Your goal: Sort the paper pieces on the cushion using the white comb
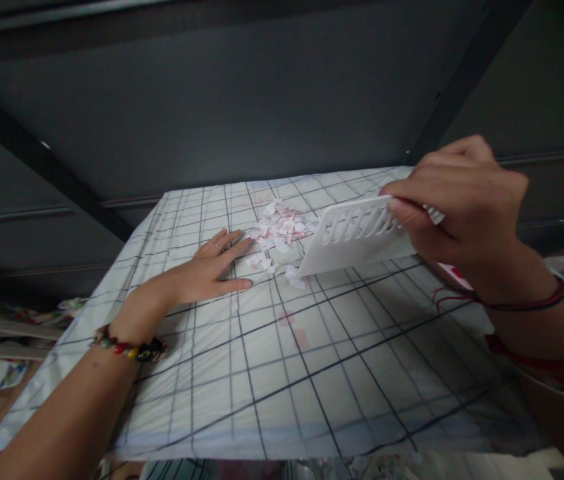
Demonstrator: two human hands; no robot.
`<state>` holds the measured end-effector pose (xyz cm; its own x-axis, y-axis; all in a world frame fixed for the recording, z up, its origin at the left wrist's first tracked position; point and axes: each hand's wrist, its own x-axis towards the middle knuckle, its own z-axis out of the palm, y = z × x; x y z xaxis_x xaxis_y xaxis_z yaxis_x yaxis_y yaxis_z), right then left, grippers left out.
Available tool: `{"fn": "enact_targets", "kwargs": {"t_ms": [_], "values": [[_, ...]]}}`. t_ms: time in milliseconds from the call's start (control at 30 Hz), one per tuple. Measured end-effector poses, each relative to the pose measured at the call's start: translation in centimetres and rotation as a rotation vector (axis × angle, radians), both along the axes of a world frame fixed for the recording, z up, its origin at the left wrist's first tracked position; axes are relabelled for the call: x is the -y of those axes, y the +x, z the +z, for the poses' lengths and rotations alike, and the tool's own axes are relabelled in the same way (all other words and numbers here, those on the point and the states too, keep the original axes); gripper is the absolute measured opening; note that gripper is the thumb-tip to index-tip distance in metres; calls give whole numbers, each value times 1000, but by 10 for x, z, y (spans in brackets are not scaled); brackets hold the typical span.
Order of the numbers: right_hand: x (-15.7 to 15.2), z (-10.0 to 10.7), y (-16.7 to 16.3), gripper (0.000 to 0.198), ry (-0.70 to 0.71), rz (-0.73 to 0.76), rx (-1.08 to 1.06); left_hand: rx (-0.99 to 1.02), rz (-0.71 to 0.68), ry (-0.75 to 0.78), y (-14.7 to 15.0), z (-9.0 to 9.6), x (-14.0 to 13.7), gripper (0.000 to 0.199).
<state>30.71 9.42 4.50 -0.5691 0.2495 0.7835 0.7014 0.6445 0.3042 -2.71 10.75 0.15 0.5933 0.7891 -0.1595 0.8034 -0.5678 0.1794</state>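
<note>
My right hand [462,200] grips a white slotted plastic scraper [357,250] by its upper edge, thumb and fingers pinched round it. The scraper stands tilted on its lower edge, beside a heap of torn white and pink paper scraps [285,227]. A few loose scraps [295,275] lie by its lower left corner. My left hand [212,263] rests flat with fingers spread on the checked tablecloth [242,393], its fingertips close to the heap's left side.
Dark grey panels [262,100] stand right behind the table. A red and white item [455,275] lies partly hidden under my right wrist. White shelving [7,333] is at the far left. Below the table's front edge several objects show, too dim to name.
</note>
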Motion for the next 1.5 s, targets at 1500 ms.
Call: {"fn": "enact_targets", "kwargs": {"t_ms": [1500], "values": [[7,1,-9,21,-238,162,-45,-29,17,19,2,1,2,89]]}}
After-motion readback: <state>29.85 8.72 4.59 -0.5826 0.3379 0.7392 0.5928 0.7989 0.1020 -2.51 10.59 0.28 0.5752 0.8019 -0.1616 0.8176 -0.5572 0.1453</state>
